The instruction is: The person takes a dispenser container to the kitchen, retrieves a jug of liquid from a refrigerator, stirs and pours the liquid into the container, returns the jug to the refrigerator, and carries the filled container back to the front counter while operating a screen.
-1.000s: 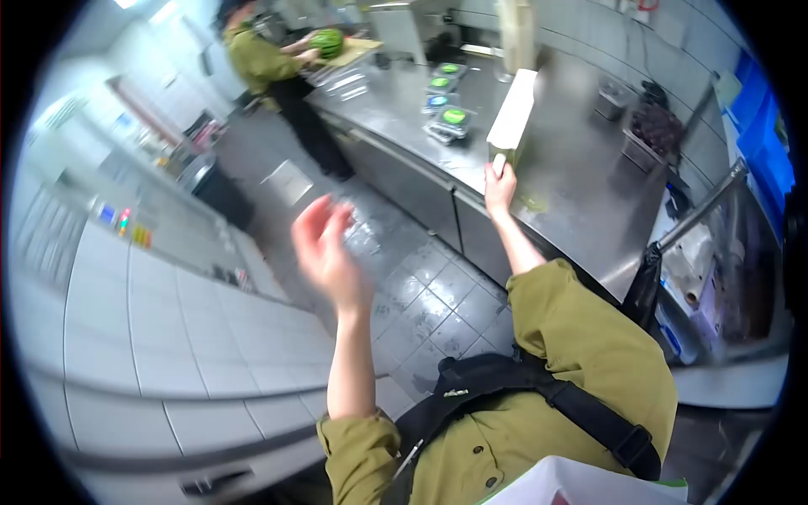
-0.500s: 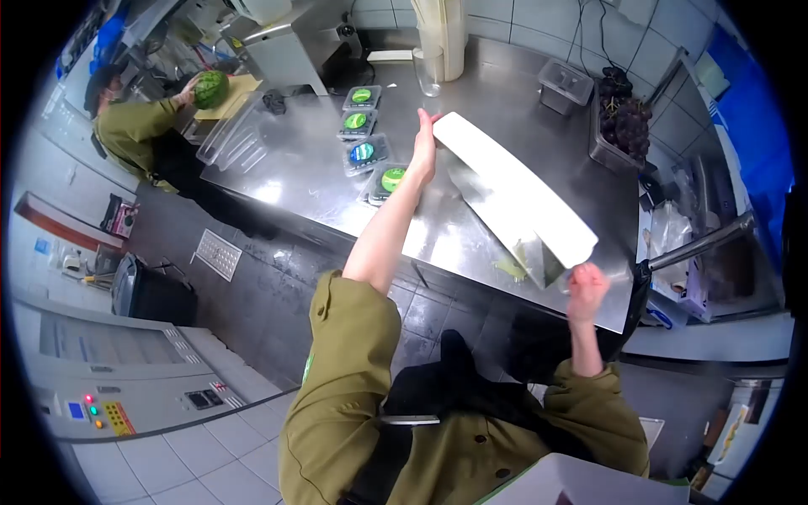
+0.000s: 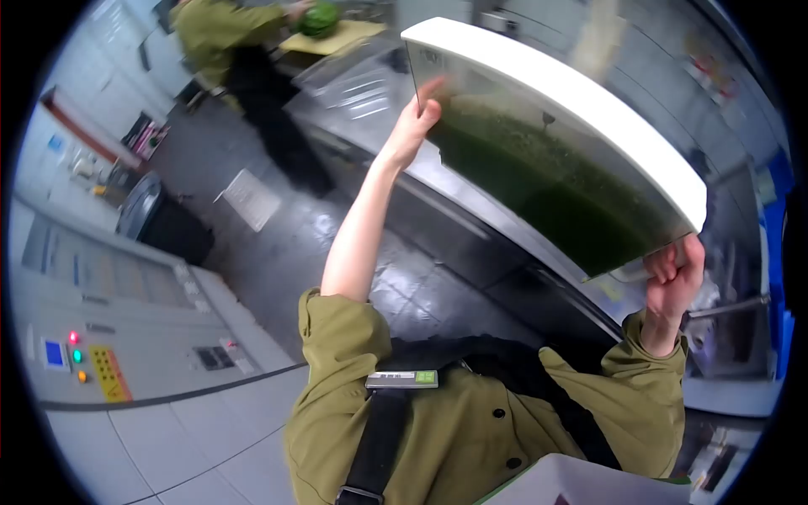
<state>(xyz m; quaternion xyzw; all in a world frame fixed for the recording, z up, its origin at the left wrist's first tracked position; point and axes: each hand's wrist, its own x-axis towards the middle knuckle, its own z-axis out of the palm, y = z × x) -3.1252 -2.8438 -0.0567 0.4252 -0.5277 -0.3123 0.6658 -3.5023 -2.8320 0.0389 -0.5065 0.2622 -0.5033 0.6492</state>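
A large clear-sided container [image 3: 539, 168] with a white curved top is raised in front of me, tilted down to the right. Dark green contents cover the lower part of its near wall. My left hand [image 3: 411, 130] grips its left end, the thumb towards me and some fingers seen dimly through the clear wall. Low at the other end, my right hand [image 3: 676, 273] has its fingers curled round what looks like a handle. The container hides most of the counter behind it.
A steel counter [image 3: 362, 109] runs behind the container. At its far left a co-worker [image 3: 244, 76] in an olive shirt touches a watermelon [image 3: 320, 18] near a yellow cutting board [image 3: 337, 39]. A dark bin [image 3: 172, 223] and control panel [image 3: 80, 358] stand left.
The container has come up off the counter and closer to me, its green side now showing. Both hands rose with it, and my view has turned to the left.
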